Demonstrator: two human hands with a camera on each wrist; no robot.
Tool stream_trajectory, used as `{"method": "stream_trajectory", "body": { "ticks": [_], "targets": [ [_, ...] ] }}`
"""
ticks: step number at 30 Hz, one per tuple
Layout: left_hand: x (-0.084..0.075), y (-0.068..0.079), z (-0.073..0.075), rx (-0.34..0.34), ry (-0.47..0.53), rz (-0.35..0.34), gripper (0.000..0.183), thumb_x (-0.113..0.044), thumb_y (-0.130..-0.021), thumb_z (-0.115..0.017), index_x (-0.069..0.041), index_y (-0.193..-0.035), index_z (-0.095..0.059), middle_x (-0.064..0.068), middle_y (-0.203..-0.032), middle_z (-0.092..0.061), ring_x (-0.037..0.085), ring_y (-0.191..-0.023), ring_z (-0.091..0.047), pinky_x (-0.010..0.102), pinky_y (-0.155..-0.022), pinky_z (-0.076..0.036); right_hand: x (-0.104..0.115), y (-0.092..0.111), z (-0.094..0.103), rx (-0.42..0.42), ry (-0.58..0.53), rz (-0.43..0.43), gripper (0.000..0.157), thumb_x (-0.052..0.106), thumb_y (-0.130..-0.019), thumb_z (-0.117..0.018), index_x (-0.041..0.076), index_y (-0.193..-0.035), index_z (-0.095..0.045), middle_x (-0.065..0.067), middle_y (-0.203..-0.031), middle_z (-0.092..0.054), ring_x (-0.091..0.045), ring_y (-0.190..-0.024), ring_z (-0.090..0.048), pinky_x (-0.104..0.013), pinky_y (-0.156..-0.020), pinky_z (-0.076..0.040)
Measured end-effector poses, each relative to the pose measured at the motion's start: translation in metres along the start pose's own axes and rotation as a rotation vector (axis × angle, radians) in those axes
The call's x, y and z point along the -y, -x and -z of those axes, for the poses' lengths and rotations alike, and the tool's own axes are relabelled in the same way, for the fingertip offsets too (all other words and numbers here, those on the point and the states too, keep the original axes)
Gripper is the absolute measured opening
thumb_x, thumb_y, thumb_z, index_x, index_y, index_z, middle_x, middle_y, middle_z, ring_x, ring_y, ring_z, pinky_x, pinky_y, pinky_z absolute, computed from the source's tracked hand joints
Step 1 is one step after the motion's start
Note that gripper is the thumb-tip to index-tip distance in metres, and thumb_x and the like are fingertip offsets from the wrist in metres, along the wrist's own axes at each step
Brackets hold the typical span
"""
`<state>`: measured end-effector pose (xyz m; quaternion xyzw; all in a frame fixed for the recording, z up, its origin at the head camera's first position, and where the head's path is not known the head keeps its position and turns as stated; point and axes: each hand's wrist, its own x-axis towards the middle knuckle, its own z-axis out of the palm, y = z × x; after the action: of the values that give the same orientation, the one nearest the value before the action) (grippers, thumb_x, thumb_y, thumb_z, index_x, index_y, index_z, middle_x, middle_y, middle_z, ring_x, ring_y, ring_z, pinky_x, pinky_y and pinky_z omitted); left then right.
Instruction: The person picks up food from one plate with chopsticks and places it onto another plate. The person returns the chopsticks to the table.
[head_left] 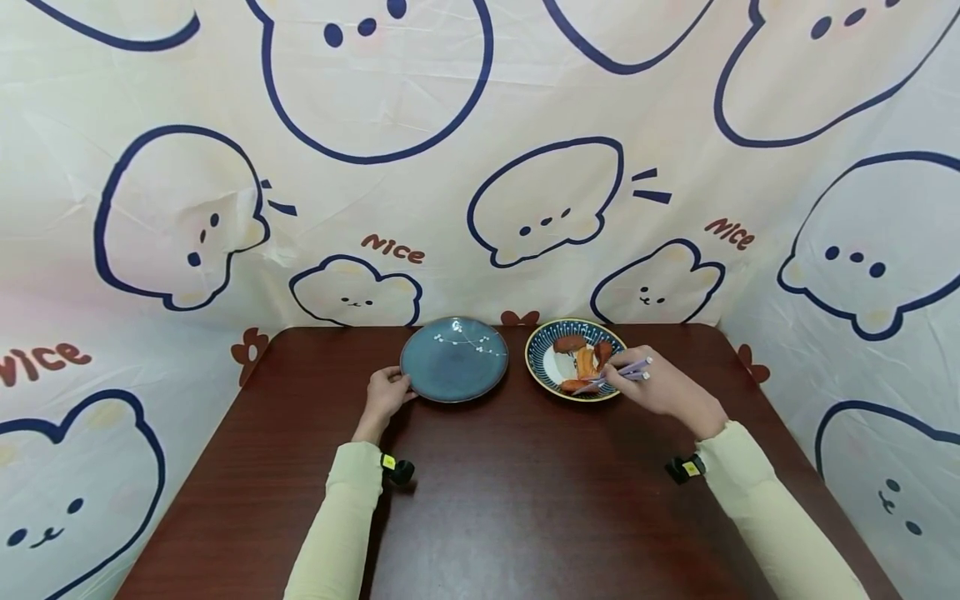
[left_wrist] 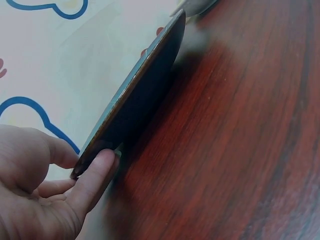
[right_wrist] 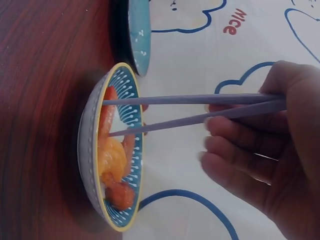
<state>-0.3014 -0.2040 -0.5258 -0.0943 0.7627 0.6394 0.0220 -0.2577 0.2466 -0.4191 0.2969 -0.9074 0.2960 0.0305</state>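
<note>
My left hand (head_left: 384, 395) pinches the left rim of a round blue-grey plate (head_left: 454, 367) decorated with small white blossoms. In the left wrist view the plate (left_wrist: 137, 95) shows nearly edge-on, thumb on one side of its rim and fingers on the other. Over on the right, my right hand (head_left: 654, 382) holds a pair of pale purple chopsticks (right_wrist: 185, 99). Their spread tips reach into a patterned blue bowl (right_wrist: 86, 145) with a yellow rim, at a long reddish food piece (right_wrist: 107, 112). Beside it in the bowl lie a yellow-orange piece (right_wrist: 111, 159) and other reddish-brown pieces (right_wrist: 120, 194).
Both dishes stand at the far edge of a dark red-brown wooden table (head_left: 517, 500). A pale cloth (head_left: 420, 200) printed with blue cartoon outlines hangs close behind and along the sides. Black bands with small devices (head_left: 684, 469) are on both wrists.
</note>
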Motion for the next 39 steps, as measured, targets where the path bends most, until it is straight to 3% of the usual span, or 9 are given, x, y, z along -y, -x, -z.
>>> {"method": "stream_trajectory", "body": {
  "ticks": [4,8,18,20,24,28,30,35,39],
  "targets": [
    [0.000,0.000,0.000,0.002,-0.001,-0.002,0.046,-0.004,-0.105,-0.047,0.014,-0.147,-0.042,0.033,-0.125,-0.058,0.020,-0.092,-0.069,0.023,-0.075,-0.063,-0.003,-0.011,-0.004,-0.047,0.026,0.037,0.040,0.007,-0.099,-0.062,0.016,-0.060,-0.057,0.012,-0.052,-0.035,-0.006,-0.044,-0.035,-0.021,-0.039,-0.033],
    [-0.001,0.000,-0.001,0.006,0.002,0.000,0.046,-0.005,-0.105,-0.047,0.013,-0.147,-0.042,0.033,-0.125,-0.058,0.021,-0.093,-0.069,0.024,-0.075,-0.063,-0.005,-0.018,-0.004,-0.061,0.032,0.013,0.032,0.013,-0.100,-0.065,0.014,-0.068,-0.065,0.010,-0.052,-0.041,-0.007,-0.046,-0.042,-0.021,-0.040,-0.038],
    [-0.003,0.001,-0.001,0.004,-0.006,0.004,0.047,-0.006,-0.106,-0.047,0.014,-0.148,-0.040,0.034,-0.126,-0.057,0.024,-0.096,-0.069,0.026,-0.077,-0.063,-0.008,-0.023,-0.006,0.057,-0.046,-0.010,0.031,0.012,-0.103,-0.058,0.013,-0.074,-0.067,0.010,-0.055,-0.041,-0.008,-0.049,-0.041,-0.021,-0.042,-0.036],
    [-0.003,0.001,-0.001,0.004,-0.004,0.006,0.047,-0.006,-0.106,-0.047,0.014,-0.148,-0.040,0.034,-0.126,-0.057,0.022,-0.093,-0.069,0.025,-0.076,-0.063,-0.012,-0.023,-0.008,0.061,-0.009,0.040,0.029,0.008,-0.102,-0.058,0.015,-0.075,-0.066,0.011,-0.057,-0.039,-0.006,-0.050,-0.038,-0.020,-0.043,-0.034],
    [-0.001,0.000,-0.001,0.005,0.001,0.014,0.047,-0.006,-0.106,-0.047,0.013,-0.148,-0.040,0.033,-0.127,-0.057,0.017,-0.090,-0.068,0.024,-0.076,-0.063,-0.020,-0.019,-0.012,0.065,0.216,0.216,0.018,0.000,-0.095,-0.063,0.014,-0.084,-0.063,0.010,-0.065,-0.037,-0.006,-0.060,-0.034,-0.019,-0.051,-0.032],
    [0.000,0.000,-0.001,0.010,0.006,0.017,0.047,-0.007,-0.107,-0.046,0.012,-0.149,-0.039,0.033,-0.128,-0.056,0.017,-0.090,-0.069,0.025,-0.077,-0.063,-0.022,-0.015,-0.013,0.040,0.370,0.311,0.016,-0.004,-0.091,-0.064,0.011,-0.089,-0.060,0.006,-0.069,-0.040,-0.008,-0.064,-0.033,-0.021,-0.053,-0.033],
    [0.000,0.001,-0.001,0.014,0.011,0.019,0.047,-0.007,-0.107,-0.046,0.012,-0.149,-0.039,0.034,-0.129,-0.056,0.018,-0.092,-0.069,0.026,-0.079,-0.063,-0.021,-0.016,-0.014,0.062,0.317,0.254,0.013,-0.002,-0.095,-0.060,0.009,-0.087,-0.060,0.002,-0.068,-0.045,-0.009,-0.062,-0.037,-0.021,-0.050,-0.036],
    [0.001,0.001,-0.001,0.019,0.019,0.019,0.048,-0.008,-0.108,-0.045,0.012,-0.150,-0.037,0.033,-0.131,-0.056,0.025,-0.100,-0.069,0.029,-0.083,-0.063,-0.019,-0.020,-0.015,0.111,-0.046,-0.139,0.040,0.019,-0.107,-0.046,0.002,-0.079,-0.068,-0.012,-0.068,-0.060,-0.015,-0.058,-0.048,-0.023,-0.045,-0.041],
    [0.003,0.000,-0.001,0.016,0.023,0.020,0.048,-0.009,-0.108,-0.045,0.011,-0.150,-0.038,0.033,-0.130,-0.056,0.027,-0.102,-0.069,0.028,-0.082,-0.063,-0.021,-0.021,-0.014,0.096,-0.186,-0.239,0.043,0.022,-0.110,-0.042,-0.005,-0.093,-0.072,-0.021,-0.078,-0.065,-0.026,-0.064,-0.057,-0.024,-0.050,-0.049]
  ]
}}
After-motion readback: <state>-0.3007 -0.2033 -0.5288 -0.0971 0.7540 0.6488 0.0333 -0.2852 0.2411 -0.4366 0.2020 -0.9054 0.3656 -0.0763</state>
